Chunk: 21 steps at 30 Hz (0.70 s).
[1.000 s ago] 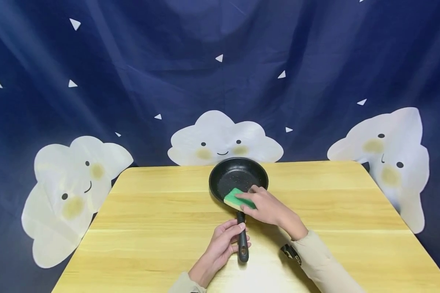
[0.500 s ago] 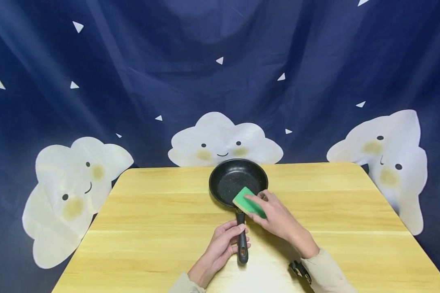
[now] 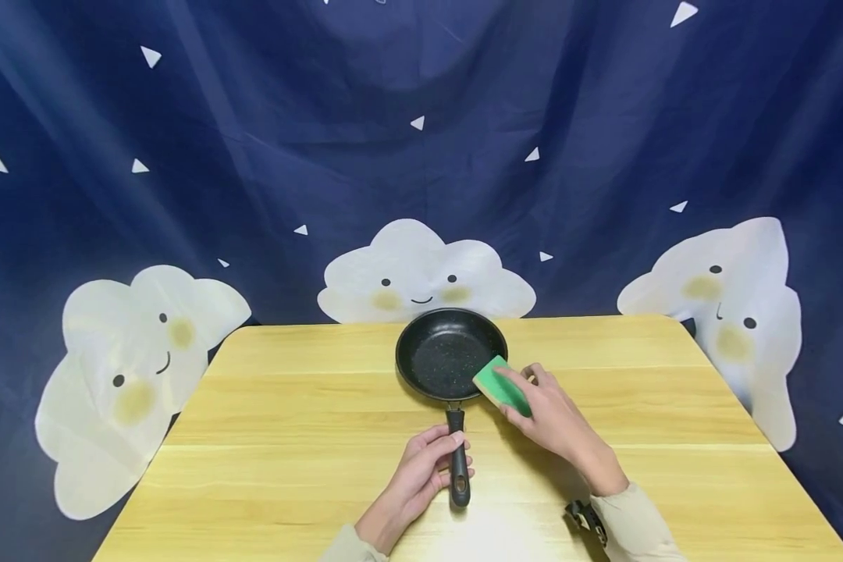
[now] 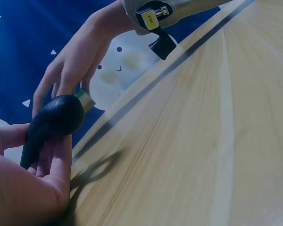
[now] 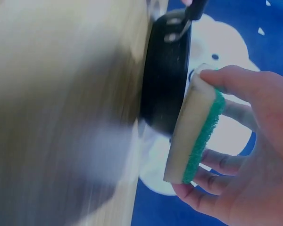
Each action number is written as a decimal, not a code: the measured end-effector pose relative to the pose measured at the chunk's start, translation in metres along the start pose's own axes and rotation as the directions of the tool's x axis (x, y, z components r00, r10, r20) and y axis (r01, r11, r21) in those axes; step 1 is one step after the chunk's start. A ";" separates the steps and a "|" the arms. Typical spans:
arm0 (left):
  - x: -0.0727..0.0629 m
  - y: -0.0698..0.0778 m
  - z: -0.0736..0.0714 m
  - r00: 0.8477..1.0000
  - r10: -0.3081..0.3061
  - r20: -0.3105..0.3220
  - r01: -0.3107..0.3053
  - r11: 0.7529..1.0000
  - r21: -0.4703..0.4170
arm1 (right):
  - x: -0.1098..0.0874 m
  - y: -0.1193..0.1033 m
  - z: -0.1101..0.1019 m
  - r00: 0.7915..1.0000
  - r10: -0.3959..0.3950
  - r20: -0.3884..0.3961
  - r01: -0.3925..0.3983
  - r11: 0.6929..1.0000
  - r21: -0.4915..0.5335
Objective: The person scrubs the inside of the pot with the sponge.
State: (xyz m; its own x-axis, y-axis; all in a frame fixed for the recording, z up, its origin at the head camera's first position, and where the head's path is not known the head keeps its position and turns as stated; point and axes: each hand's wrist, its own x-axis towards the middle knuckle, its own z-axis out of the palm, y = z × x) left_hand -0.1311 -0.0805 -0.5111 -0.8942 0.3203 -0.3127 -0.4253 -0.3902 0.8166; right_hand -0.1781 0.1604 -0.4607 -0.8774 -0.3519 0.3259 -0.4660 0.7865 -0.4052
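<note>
A black frying pan (image 3: 446, 359) faces up near the far side of the table, its handle pointing toward me. My left hand (image 3: 421, 472) grips the pan handle (image 3: 458, 457) from the left, thumb on top. In the left wrist view the rounded handle end (image 4: 66, 114) shows between thumb and fingers. My right hand (image 3: 551, 414) pinches a sponge (image 3: 506, 386) with a green scouring face and a pale yellow body. The sponge overlaps the pan's near right rim. In the right wrist view the sponge (image 5: 194, 132) is held by its ends beside the pan's outer wall (image 5: 165, 75).
The light wooden table (image 3: 288, 453) spreads on both sides of the pan. Behind it hangs a dark blue curtain (image 3: 365, 156) with white clouds and triangles. A small black device (image 3: 586, 521) sits at the right wrist, by the beige sleeve (image 3: 635, 523).
My right hand has drawn the sponge from the pan's near inside toward the right, out to its right rim. The left hand keeps its hold on the handle.
</note>
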 end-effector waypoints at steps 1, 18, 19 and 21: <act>0.000 0.000 0.000 1.000 0.001 -0.001 -0.001 1.000 0.001 | 0.000 0.003 -0.001 1.000 0.007 -0.004 -0.007 1.000 -0.006; 0.001 -0.001 -0.002 1.000 -0.019 -0.015 0.018 1.000 -0.007 | -0.012 0.042 -0.012 0.977 0.201 0.072 -0.197 0.979 -0.059; 0.001 -0.001 -0.002 1.000 -0.018 -0.014 0.018 1.000 -0.009 | -0.013 0.044 -0.013 0.972 0.218 0.083 -0.213 0.975 -0.064; 0.001 -0.001 -0.002 1.000 -0.017 -0.010 0.017 1.000 -0.012 | -0.015 0.046 -0.013 0.963 0.246 0.106 -0.240 0.968 -0.073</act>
State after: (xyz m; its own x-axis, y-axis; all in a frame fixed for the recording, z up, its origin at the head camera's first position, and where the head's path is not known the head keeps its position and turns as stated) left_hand -0.1318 -0.0812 -0.5131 -0.8882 0.3185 -0.3311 -0.4419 -0.3952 0.8053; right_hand -0.1851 0.2082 -0.4733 -0.9722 -0.1988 0.1240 -0.2326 0.8829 -0.4080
